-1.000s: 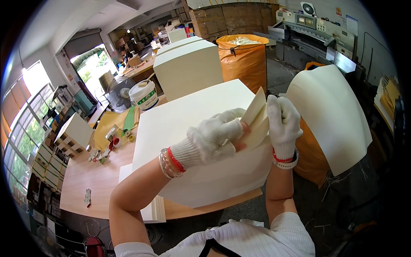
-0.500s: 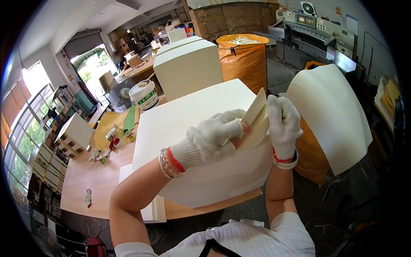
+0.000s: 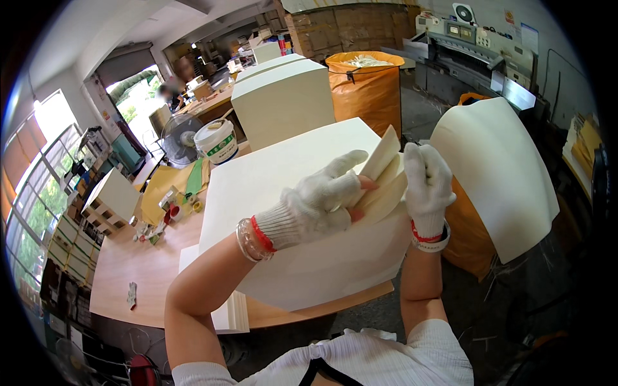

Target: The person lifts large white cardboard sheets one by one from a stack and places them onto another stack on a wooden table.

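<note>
I am looking down from the head camera at two gloved hands working the near right corner of a big stack of cream paper (image 3: pixel 290 212) lying on a wooden table (image 3: pixel 122 270).

The left hand (image 3: pixel 318 202) reaches across from the left, palm down. Its fingers are mostly stretched out and spread over a few lifted sheets (image 3: pixel 381 183), with the bare thumb tip pressing against them. It reads to me as a flat, loose pinch, likely so the sheets fan apart and do not crease.

The right hand (image 3: pixel 426 186) stands upright at the stack's right edge, fingers pointing up and curled lightly around the back of the same sheets. It seems to prop them from behind while the left hand separates them. The sheets curl up and away from the stack, still joined to it at their lower end.

A second wad of paper (image 3: pixel 496 174) droops over something orange, just right of the hands, near enough to reach without stepping.

Further back:
- another tall paper block (image 3: pixel 283 96) stands behind the stack
- an orange bag (image 3: pixel 367 87) full of paper trimmings stands behind and to the right
- a white bucket (image 3: pixel 215 141) sits beside a small fan (image 3: pixel 177 135) on the left
- a grey cutting machine (image 3: pixel 479 55) lines the far right wall

A smaller pile of sheets (image 3: pixel 222 309) rests at the table's near edge, under the left forearm.
</note>
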The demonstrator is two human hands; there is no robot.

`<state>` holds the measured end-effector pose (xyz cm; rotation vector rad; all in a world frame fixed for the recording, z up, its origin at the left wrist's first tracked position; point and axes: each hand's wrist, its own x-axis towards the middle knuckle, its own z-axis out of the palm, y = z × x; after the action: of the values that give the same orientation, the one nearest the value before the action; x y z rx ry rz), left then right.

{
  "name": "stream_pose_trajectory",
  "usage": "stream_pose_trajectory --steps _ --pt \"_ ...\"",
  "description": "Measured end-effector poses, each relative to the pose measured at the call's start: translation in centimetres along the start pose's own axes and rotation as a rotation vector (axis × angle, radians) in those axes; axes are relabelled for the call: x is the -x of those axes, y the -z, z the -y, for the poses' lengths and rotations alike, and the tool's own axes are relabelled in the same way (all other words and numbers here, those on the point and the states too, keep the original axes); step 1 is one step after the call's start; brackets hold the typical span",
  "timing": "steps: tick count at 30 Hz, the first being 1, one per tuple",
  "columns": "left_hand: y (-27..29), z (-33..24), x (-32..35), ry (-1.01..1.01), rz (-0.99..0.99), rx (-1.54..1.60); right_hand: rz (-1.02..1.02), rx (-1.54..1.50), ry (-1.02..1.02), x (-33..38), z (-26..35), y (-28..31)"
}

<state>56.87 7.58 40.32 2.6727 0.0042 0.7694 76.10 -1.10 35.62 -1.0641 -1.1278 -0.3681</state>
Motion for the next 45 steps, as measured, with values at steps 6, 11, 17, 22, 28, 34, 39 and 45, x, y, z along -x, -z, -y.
stream_pose_trajectory --steps 6,11,17,22,28,34,39,45 --pt "0.2 -1.5 0.5 0.032 -0.132 -0.303 0.288 0.187 0.307 2.8 2.9 1.9" --pt "-1.4 -2.6 1.3 0.016 -0.078 -0.643 0.445 0.284 0.192 3.4 4.7 0.3" --pt "0.1 -1.9 1.7 0.040 -0.016 -0.774 0.517 0.264 0.377 4.1 6.7 -1.8" --pt "10.7 -1.0 1.5 0.240 -0.252 -0.921 0.726 0.090 0.514 7.3 12.0 -8.6" --pt "19.0 -1.0 10.5 0.116 -1.140 0.155 0.675 -0.036 0.693 11.5 15.6 -15.4" --pt "24.6 -0.9 20.8 0.300 -1.694 0.318 0.602 0.024 0.733 12.4 16.4 -15.9" --pt "22.1 -2.8 25.8 0.197 -1.622 -0.002 0.631 -0.338 0.501 14.6 18.2 -17.1" --pt "9.7 -0.6 27.3 0.263 -1.307 -0.749 0.881 -0.817 -0.284 29.0 17.1 -26.6"
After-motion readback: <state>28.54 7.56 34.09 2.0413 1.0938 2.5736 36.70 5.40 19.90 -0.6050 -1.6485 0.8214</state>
